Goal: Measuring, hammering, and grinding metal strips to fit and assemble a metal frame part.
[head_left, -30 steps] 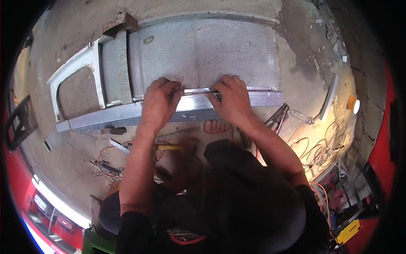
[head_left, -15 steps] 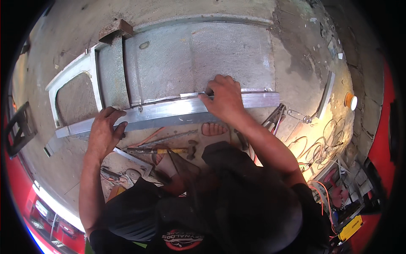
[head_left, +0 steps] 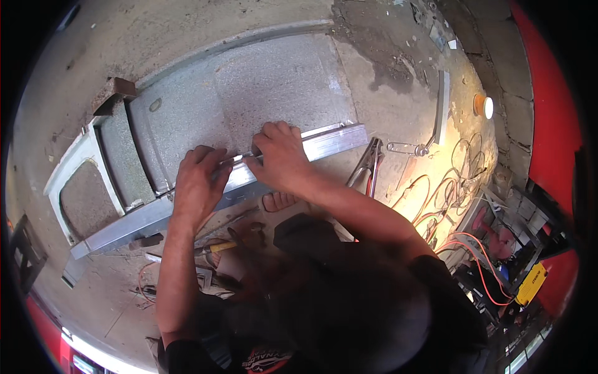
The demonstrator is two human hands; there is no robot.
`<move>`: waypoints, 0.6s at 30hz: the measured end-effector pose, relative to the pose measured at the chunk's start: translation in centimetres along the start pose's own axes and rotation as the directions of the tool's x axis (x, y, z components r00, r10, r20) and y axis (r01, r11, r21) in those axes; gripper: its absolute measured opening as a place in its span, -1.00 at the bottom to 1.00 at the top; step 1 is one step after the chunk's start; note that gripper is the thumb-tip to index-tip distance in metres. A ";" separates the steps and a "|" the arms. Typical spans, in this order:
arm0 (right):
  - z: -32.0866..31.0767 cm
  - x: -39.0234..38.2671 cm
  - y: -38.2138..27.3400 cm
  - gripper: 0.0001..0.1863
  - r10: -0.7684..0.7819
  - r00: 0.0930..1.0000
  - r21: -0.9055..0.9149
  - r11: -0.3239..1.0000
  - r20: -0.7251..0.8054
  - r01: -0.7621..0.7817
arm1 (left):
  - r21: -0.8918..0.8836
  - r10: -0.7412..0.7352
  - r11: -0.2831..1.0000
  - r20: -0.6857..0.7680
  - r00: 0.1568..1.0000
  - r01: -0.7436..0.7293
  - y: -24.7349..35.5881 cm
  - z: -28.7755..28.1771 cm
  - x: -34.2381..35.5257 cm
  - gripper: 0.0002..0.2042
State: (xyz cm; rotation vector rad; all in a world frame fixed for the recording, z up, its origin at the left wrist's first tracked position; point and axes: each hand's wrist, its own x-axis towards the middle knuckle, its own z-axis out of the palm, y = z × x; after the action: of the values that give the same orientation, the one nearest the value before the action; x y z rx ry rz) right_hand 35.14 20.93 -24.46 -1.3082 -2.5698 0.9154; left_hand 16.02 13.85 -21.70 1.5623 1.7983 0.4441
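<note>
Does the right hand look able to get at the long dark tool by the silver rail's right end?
Probably yes: nothing seems to lie over the upper end of the long dark tool, though the right hand would first have to leave the silver rail.

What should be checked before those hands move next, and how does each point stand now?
1. Left hand at the thin strip: ok.
2. Right hand at the thin strip: ok.
3. Firm grip on the strip: cannot tell from this angle.
4. Metal bar along the near edge of the grey panel: ok.
5. Bare foot well away from the bar: not ok, toes close beside it.
</note>
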 end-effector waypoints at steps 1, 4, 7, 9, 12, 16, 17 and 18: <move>-0.1 0.0 0.0 -0.68 0.018 0.999 0.012 1.000 0.033 -0.019 | -0.010 0.017 1.000 0.003 1.000 -0.017 0.1 0.5 0.4 -0.74; 0.0 0.1 0.3 -0.68 0.036 0.999 0.015 0.999 0.035 -0.037 | -0.029 -0.051 0.998 0.052 0.997 0.053 0.4 1.5 0.7 -0.78; -0.2 0.1 0.6 -0.67 0.036 0.997 0.020 0.999 0.067 -0.037 | 0.001 -0.047 0.999 0.030 0.998 0.047 0.2 2.0 0.8 -0.78; -0.1 0.1 0.8 -0.67 0.023 0.997 0.037 0.999 0.073 -0.025 | -0.113 -0.130 0.984 0.078 0.988 0.138 0.1 1.8 0.9 -0.77; 0.1 0.0 1.0 -0.69 0.005 1.000 0.048 0.999 0.029 -0.006 | -0.139 -0.113 0.982 0.094 0.989 0.125 -0.3 1.8 1.1 -0.75; -0.2 0.1 0.9 -0.71 0.018 0.998 0.070 0.997 0.054 -0.022 | -0.143 -0.149 0.976 0.108 0.983 0.164 -0.4 1.6 1.1 -0.75; -0.2 0.1 0.8 -0.71 0.026 0.998 0.072 0.997 0.060 -0.030 | -0.132 -0.154 0.977 0.109 0.982 0.168 -0.4 1.6 1.1 -0.76; -0.2 0.1 0.9 -0.71 0.021 0.998 0.078 0.997 0.062 -0.026 | -0.124 -0.158 0.977 0.110 0.981 0.171 -0.4 1.7 1.2 -0.76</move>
State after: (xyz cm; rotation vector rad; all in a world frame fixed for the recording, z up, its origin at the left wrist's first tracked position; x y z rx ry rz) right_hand 35.79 21.47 -24.76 -1.3117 -2.5400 1.0654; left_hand 16.89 14.59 -23.43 1.3100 1.7675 0.3906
